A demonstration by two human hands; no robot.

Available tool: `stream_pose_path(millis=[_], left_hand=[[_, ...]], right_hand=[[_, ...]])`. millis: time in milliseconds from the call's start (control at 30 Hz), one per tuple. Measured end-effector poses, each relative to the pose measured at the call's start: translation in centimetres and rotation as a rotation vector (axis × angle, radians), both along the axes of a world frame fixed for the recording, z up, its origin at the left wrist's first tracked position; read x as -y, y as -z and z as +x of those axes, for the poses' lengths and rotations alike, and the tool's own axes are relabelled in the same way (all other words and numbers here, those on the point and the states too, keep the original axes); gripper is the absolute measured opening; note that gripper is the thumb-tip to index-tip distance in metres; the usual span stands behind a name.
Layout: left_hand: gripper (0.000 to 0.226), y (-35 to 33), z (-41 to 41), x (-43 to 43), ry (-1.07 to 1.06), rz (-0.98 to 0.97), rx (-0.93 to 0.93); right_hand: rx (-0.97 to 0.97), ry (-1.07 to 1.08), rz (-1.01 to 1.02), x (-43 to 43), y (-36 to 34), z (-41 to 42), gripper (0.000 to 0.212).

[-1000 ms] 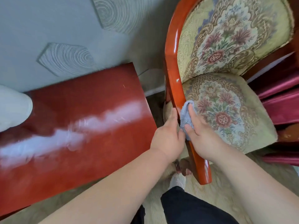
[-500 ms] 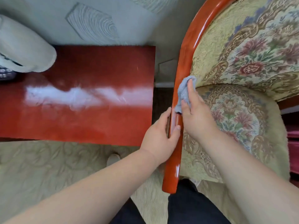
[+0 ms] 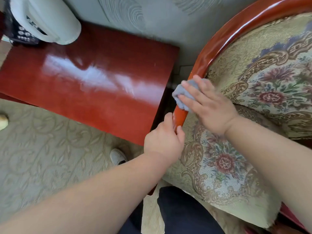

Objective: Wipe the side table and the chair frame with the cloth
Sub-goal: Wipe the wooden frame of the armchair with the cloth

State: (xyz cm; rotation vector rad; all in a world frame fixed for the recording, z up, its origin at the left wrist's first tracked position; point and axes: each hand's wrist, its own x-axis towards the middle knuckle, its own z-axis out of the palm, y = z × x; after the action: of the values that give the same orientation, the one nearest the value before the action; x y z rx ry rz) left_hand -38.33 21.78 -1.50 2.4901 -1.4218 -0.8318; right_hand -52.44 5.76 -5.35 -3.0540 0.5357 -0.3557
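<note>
A glossy red-brown chair frame [image 3: 224,32] curves from the top right down to the middle of the view, around floral upholstery. My right hand [image 3: 207,105] presses a bunched grey cloth [image 3: 181,94] against the frame's curved rail. Just below it, my left hand [image 3: 164,142] grips the lower part of the same rail. The red side table [image 3: 87,78] stands to the left of the chair, its shiny top showing a pale streak of glare.
A white kettle [image 3: 47,19] and a dark phone [image 3: 20,33] sit at the table's far left corner. Patterned carpet [image 3: 50,157] covers the floor. My white shoe [image 3: 118,156] shows below the table edge. A textured wall is behind.
My right hand has slid the cloth up along the chair rail. My left hand has stayed gripping the rail lower down. The view has swung left, bringing the kettle in.
</note>
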Motion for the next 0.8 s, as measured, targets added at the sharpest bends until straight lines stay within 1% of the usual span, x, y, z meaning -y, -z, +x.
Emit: stream_pose_path(millis=[67,133,200,267,367,433,533,633,667,733,800], left_hand=[[0.043,0.0,0.0,0.0,0.004,0.027,0.003],[0.044,-0.2,0.0,0.0,0.000,0.042,0.000],[0.045,-0.3,0.0,0.0,-0.009,0.051,0.004],[0.041,-0.4,-0.1,0.0,-0.020,0.052,0.005],[0.038,-0.4,-0.2,0.1,-0.023,0.042,0.011],[0.041,-0.4,-0.2,0.1,-0.016,0.040,0.026],[0.043,-0.5,-0.1,0.1,-0.020,0.062,0.049],[0.038,-0.7,-0.2,0.1,-0.035,0.073,0.041],[0.035,-0.8,-0.2,0.1,-0.039,0.074,0.034],[0.031,-0.8,-0.2,0.1,-0.044,0.068,0.034],[0.037,-0.7,-0.3,0.1,-0.036,0.062,0.059]], right_hand=[[0.044,0.110,-0.049,2.7,-1.0,0.2,0.053],[0.081,0.148,-0.032,2.8,-1.3,0.5,0.049],[0.080,0.041,0.023,0.8,-0.8,0.6,0.047],[0.009,-0.131,0.097,-1.5,-0.3,0.4,0.054],[-0.075,-0.217,0.083,-0.2,-1.0,0.1,0.051],[-0.068,-0.166,0.009,2.6,-2.0,0.4,0.048],[-0.031,0.041,-0.111,6.6,-3.9,0.9,0.048],[-0.002,0.262,-0.089,5.0,-4.4,2.5,0.050],[0.004,0.270,-0.055,3.6,-3.8,3.0,0.050],[-0.017,0.155,-0.002,0.6,-2.1,3.1,0.046],[-0.032,0.046,0.031,-0.6,-1.0,2.4,0.041]])
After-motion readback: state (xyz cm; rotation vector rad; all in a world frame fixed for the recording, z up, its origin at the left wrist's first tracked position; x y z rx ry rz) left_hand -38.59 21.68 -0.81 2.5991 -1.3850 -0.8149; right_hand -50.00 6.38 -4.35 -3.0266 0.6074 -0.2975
